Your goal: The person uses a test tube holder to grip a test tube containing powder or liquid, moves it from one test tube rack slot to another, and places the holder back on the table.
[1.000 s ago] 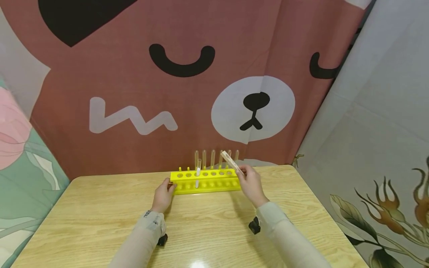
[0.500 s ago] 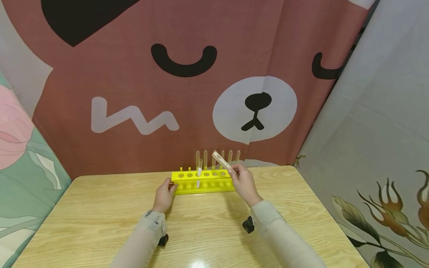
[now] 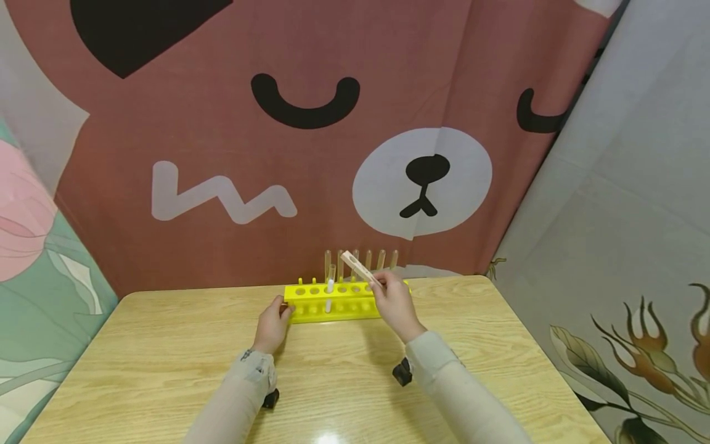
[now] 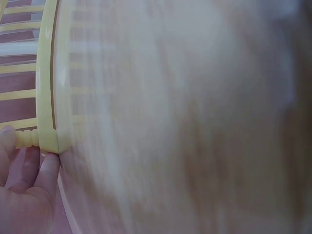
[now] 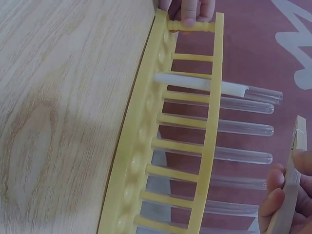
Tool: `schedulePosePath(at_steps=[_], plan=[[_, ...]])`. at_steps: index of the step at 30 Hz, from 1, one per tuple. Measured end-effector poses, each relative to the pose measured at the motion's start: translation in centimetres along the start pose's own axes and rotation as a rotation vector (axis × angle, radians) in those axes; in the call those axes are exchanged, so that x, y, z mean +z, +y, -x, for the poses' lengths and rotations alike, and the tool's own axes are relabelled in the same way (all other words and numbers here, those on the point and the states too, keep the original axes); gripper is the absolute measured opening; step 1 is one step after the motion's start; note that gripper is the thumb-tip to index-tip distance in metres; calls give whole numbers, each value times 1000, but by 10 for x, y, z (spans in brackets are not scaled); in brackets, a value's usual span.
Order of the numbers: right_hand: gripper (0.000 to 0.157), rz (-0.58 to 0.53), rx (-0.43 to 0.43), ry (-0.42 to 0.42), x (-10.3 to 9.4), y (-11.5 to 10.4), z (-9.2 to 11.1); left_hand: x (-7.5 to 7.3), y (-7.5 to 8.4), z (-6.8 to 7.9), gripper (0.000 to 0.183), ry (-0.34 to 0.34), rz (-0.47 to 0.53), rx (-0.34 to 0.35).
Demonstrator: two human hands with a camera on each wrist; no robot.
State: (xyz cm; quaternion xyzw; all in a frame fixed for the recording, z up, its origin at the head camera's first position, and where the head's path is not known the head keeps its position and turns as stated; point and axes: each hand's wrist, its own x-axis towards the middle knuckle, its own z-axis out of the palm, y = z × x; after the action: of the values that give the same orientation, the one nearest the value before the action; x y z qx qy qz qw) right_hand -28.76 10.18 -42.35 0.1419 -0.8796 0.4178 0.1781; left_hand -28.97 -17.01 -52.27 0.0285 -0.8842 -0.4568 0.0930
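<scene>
A yellow test tube rack point(image 3: 307, 302) stands near the back edge of the table. My left hand point(image 3: 270, 325) holds its left end; in the left wrist view the thumb and fingers point(image 4: 47, 175) are round the end post. One upright test tube point(image 3: 331, 286) with white contents sits in a hole left of the rack's middle. Several clear test tubes point(image 5: 243, 129) hang upside down on the pegs behind. Above the rack, my right hand point(image 3: 397, 306) grips a wooden test tube clamp point(image 3: 359, 267), whose jaw end points up and left, apart from the white-filled tube.
The wood-grain table point(image 3: 333, 370) stretches in front of the rack. Close behind its back edge hangs a curtain point(image 3: 222, 253) with a bear face. A pale flowered curtain point(image 3: 632, 234) is on the right.
My right hand has moved left along the rack with the clamp, bringing its jaw end nearer the white-filled tube. The left hand and the rack stay in place.
</scene>
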Motion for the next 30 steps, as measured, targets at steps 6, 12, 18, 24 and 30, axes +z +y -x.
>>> schedulePosePath(at_steps=[6,12,18,24,30], plan=[[14,0,7,-5,4,-5,-1,1,-2,0,19,0,2,7],[14,16,8,-15,6,-8,-3,1,-2,0,17,-2,3,10],[11,33,-26,-21,7,-12,-4,0,-1,0,17,-3,4,16],[9,83,-51,-22,9,-12,-3,0,-1,1,17,-2,1,17],[8,138,-70,-33,10,-14,-3,-1,3,3,18,5,-6,18]])
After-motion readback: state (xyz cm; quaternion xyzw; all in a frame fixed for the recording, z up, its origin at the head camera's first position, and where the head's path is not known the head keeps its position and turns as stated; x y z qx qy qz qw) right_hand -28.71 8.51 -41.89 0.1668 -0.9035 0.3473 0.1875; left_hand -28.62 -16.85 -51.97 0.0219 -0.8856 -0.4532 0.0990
